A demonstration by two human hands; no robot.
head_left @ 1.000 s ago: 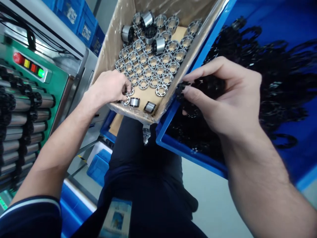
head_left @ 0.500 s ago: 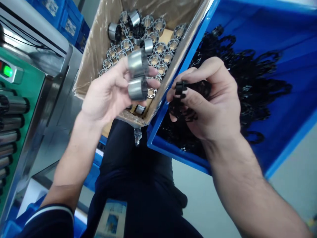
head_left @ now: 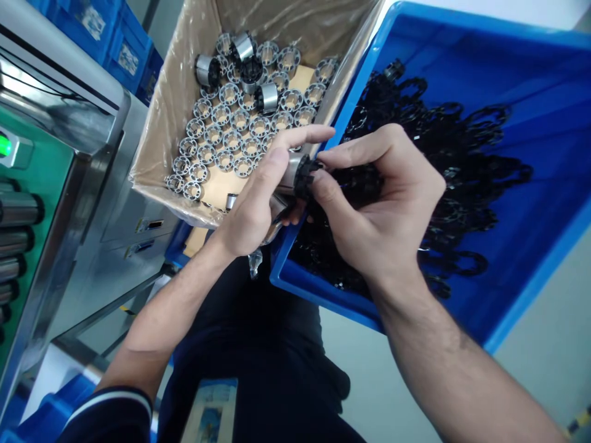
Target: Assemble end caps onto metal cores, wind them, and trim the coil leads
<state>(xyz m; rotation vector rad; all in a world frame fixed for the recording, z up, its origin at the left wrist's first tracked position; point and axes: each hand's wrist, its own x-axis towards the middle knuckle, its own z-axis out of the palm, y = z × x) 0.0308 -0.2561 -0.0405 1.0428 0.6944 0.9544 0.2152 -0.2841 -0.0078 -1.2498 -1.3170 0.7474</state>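
Note:
My left hand (head_left: 258, 197) is wrapped around a silver metal core (head_left: 290, 175), with a second metal piece partly hidden below it. A black plastic ring (head_left: 305, 176) sits at the core's right end. The thumb and forefinger of my right hand (head_left: 388, 197) pinch at that black ring, touching it. More black rings (head_left: 360, 184) appear under my right palm; whether they are held or lie in the bin is unclear. Both hands meet over the edge between the carton and the blue bin.
A plastic-lined carton (head_left: 159, 135) holds several metal cores (head_left: 243, 166). The blue bin (head_left: 545, 123) at the right contains a pile of black rings (head_left: 443, 141). Metal cylinders (head_left: 18, 208) lie on a green surface (head_left: 46, 141) at the left, with blue bins (head_left: 83, 24) behind.
My left hand has moved right and turned, bringing the metal core against the fingers of my right hand. My right hand has shifted slightly left and down. The view has shifted a little.

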